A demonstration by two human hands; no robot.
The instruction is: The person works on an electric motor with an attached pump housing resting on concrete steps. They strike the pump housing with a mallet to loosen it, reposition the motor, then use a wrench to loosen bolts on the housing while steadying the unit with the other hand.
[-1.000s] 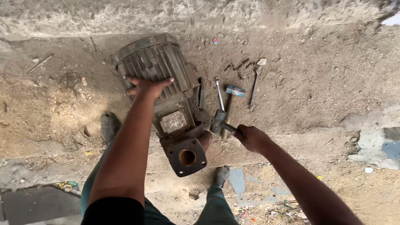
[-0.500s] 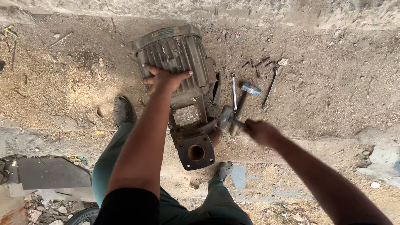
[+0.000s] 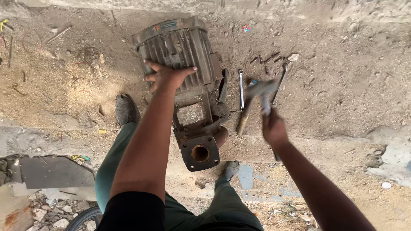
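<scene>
The motor [image 3: 188, 90] lies on the ground at 12 o'clock, steadied by the flat, released left hand [image 3: 167, 76]. A hammer [image 3: 262, 92] is clenched in the raised right hand [image 3: 274, 128]; the dismantling appears unfinished.

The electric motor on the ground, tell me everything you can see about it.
The motor is a grimy grey metal unit lying on its side on dusty ground. It has a ribbed, finned housing, a faded coloured plate near the far end cap, a boxy panel midway, and a rusty square flange with a round opening facing the camera. The left hand rests flat on the fins. The right hand is apart from it.
</scene>
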